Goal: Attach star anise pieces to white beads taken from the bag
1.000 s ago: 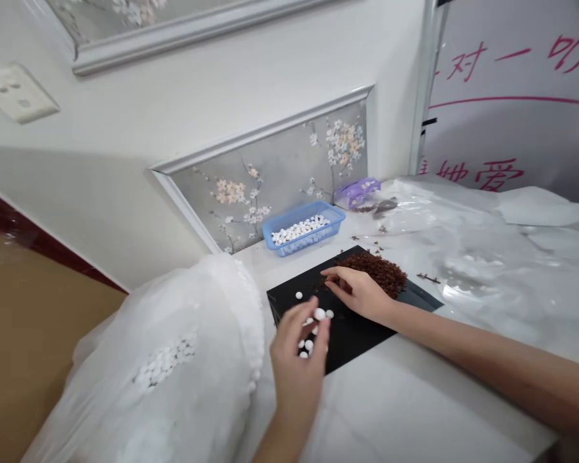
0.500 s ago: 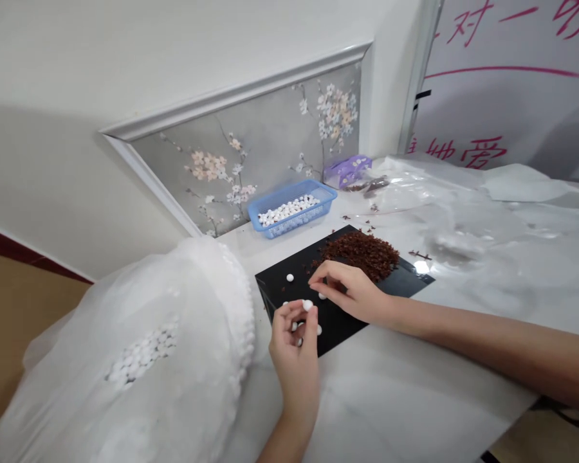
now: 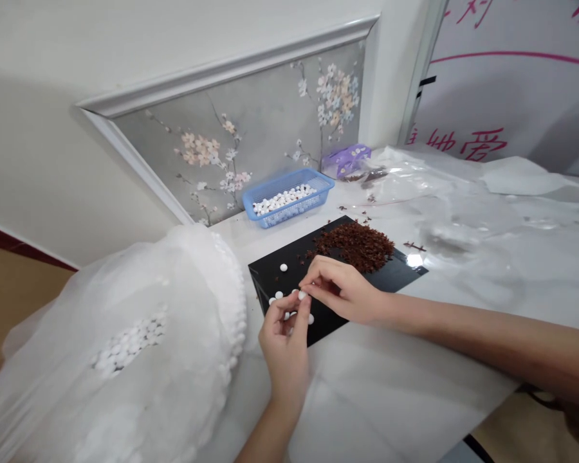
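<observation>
Pinching a white ball between thumb and finger, the left grip meets the right grip, whose fingertips are pressed together at the ball; anything between them is too small to tell. Beneath both lies a black mat. Loose balls lie around the left grip, a brown pile just beyond the right. Farther out, a blue basket stands on the bench.
</observation>
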The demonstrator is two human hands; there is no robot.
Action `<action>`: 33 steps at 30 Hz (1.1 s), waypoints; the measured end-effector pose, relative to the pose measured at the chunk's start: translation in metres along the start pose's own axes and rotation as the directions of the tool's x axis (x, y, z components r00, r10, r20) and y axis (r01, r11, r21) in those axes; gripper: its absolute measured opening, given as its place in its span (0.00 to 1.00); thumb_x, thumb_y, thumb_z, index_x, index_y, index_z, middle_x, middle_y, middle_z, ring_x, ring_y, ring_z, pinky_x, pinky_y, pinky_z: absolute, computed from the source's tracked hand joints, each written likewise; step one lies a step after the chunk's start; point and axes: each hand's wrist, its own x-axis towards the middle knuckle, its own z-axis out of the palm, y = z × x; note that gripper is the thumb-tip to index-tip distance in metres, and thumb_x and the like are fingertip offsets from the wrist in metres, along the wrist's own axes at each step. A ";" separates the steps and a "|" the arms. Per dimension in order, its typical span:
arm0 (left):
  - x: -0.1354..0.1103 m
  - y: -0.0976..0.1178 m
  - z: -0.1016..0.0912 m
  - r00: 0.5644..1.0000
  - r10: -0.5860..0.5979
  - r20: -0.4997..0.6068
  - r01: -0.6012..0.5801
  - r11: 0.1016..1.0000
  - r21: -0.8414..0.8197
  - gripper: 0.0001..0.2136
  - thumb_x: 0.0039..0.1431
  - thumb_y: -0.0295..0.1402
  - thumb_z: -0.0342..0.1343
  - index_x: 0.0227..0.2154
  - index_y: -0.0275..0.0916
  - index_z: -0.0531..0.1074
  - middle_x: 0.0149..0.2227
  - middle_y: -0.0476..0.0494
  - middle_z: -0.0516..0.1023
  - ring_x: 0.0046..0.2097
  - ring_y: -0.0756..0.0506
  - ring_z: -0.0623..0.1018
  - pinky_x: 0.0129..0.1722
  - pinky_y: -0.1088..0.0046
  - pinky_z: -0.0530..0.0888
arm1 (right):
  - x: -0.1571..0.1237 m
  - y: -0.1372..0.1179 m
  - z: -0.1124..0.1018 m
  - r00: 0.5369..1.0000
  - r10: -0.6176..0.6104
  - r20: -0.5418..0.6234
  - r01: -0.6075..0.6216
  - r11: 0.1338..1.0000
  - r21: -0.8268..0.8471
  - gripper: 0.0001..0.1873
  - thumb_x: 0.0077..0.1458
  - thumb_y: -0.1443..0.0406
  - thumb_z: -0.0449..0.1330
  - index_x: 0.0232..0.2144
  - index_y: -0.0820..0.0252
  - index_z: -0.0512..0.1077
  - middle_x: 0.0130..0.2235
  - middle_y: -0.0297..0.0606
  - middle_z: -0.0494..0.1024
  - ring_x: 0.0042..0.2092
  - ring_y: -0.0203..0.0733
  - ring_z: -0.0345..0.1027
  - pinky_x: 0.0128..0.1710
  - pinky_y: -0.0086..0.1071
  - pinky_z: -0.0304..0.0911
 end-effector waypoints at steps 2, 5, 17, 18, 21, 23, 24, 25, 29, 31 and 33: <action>-0.001 0.001 0.001 1.000 -0.005 -0.016 0.005 0.999 -0.031 0.11 0.50 0.41 0.57 0.31 0.40 0.70 0.31 0.46 0.73 0.29 0.50 0.73 0.30 0.73 0.73 | 0.000 0.002 -0.001 1.000 -0.029 0.008 0.029 1.000 0.004 0.04 0.56 0.69 0.53 0.29 0.61 0.65 0.28 0.33 0.64 0.26 0.29 0.57 0.24 0.24 0.55; -0.001 0.000 0.001 0.998 -0.018 -0.053 0.014 0.997 -0.077 0.11 0.49 0.39 0.58 0.32 0.37 0.72 0.28 0.47 0.73 0.27 0.53 0.71 0.27 0.77 0.71 | 0.000 0.005 -0.001 0.997 -0.072 0.019 0.072 0.997 0.021 0.03 0.56 0.69 0.53 0.31 0.62 0.66 0.29 0.35 0.66 0.27 0.29 0.58 0.23 0.23 0.55; 0.000 -0.003 0.002 0.996 -0.041 -0.079 0.025 0.981 -0.191 0.11 0.47 0.36 0.60 0.33 0.36 0.74 0.27 0.49 0.74 0.27 0.55 0.71 0.27 0.82 0.69 | -0.001 0.013 -0.004 0.987 -0.073 0.143 0.077 0.997 -0.020 0.10 0.53 0.68 0.56 0.40 0.63 0.67 0.35 0.37 0.67 0.21 0.25 0.50 0.19 0.22 0.55; 0.000 -0.003 0.002 0.996 -0.042 -0.082 0.025 0.981 -0.193 0.11 0.47 0.36 0.60 0.32 0.36 0.74 0.27 0.49 0.74 0.27 0.55 0.72 0.27 0.82 0.69 | -0.001 0.013 -0.004 0.987 -0.070 0.145 0.074 0.997 -0.022 0.10 0.54 0.68 0.56 0.40 0.63 0.68 0.35 0.37 0.67 0.22 0.25 0.51 0.19 0.22 0.55; 0.001 -0.003 0.002 0.996 -0.038 -0.081 0.021 0.981 -0.195 0.10 0.47 0.35 0.61 0.31 0.36 0.74 0.27 0.49 0.74 0.27 0.55 0.71 0.27 0.83 0.69 | -0.001 0.011 -0.004 0.986 -0.074 0.149 0.078 0.997 -0.022 0.09 0.54 0.69 0.56 0.39 0.63 0.68 0.33 0.36 0.67 0.22 0.26 0.53 0.19 0.22 0.56; 0.001 -0.003 0.002 0.996 -0.038 -0.076 0.022 0.980 -0.200 0.09 0.47 0.35 0.60 0.31 0.36 0.74 0.26 0.50 0.74 0.26 0.55 0.71 0.27 0.83 0.69 | -0.001 0.012 -0.003 0.986 -0.088 0.144 0.092 0.995 -0.023 0.09 0.54 0.69 0.56 0.39 0.62 0.68 0.32 0.36 0.66 0.23 0.27 0.54 0.19 0.22 0.56; 0.001 -0.003 0.002 0.997 -0.041 -0.073 0.025 0.979 -0.203 0.09 0.47 0.35 0.60 0.31 0.36 0.74 0.26 0.50 0.74 0.26 0.55 0.71 0.27 0.83 0.69 | -0.002 0.013 -0.003 0.985 -0.096 0.140 0.101 0.995 -0.023 0.08 0.54 0.69 0.56 0.39 0.62 0.68 0.31 0.36 0.66 0.24 0.28 0.55 0.20 0.22 0.56; 0.001 -0.004 0.002 0.996 -0.045 -0.072 0.029 0.978 -0.205 0.09 0.47 0.36 0.60 0.31 0.36 0.74 0.26 0.50 0.74 0.27 0.55 0.71 0.27 0.82 0.69 | -0.002 0.014 -0.002 0.985 -0.105 0.137 0.109 0.994 -0.022 0.08 0.54 0.68 0.56 0.38 0.62 0.68 0.31 0.36 0.67 0.25 0.29 0.56 0.20 0.22 0.56; 0.001 -0.004 0.002 0.996 -0.060 -0.068 0.045 0.979 -0.197 0.10 0.46 0.36 0.61 0.31 0.36 0.74 0.27 0.49 0.74 0.27 0.55 0.71 0.27 0.82 0.69 | -0.003 0.018 -0.002 0.983 -0.110 0.150 0.115 0.993 -0.027 0.05 0.55 0.68 0.55 0.36 0.61 0.67 0.31 0.37 0.67 0.29 0.32 0.59 0.23 0.24 0.58; 0.001 -0.003 0.002 0.996 -0.066 -0.062 0.053 0.980 -0.194 0.10 0.46 0.36 0.61 0.31 0.36 0.74 0.26 0.49 0.73 0.26 0.55 0.71 0.27 0.82 0.69 | -0.002 0.017 -0.003 0.980 -0.104 0.169 0.112 0.993 -0.035 0.04 0.55 0.68 0.55 0.35 0.61 0.67 0.29 0.35 0.66 0.28 0.31 0.58 0.23 0.23 0.57; 0.001 -0.003 0.002 0.996 -0.071 -0.060 0.059 0.980 -0.189 0.11 0.46 0.37 0.61 0.31 0.35 0.74 0.26 0.49 0.74 0.26 0.55 0.71 0.27 0.81 0.69 | -0.001 0.016 -0.004 0.977 -0.098 0.191 0.106 0.994 -0.037 0.04 0.54 0.69 0.55 0.35 0.62 0.67 0.29 0.34 0.65 0.27 0.30 0.57 0.22 0.23 0.56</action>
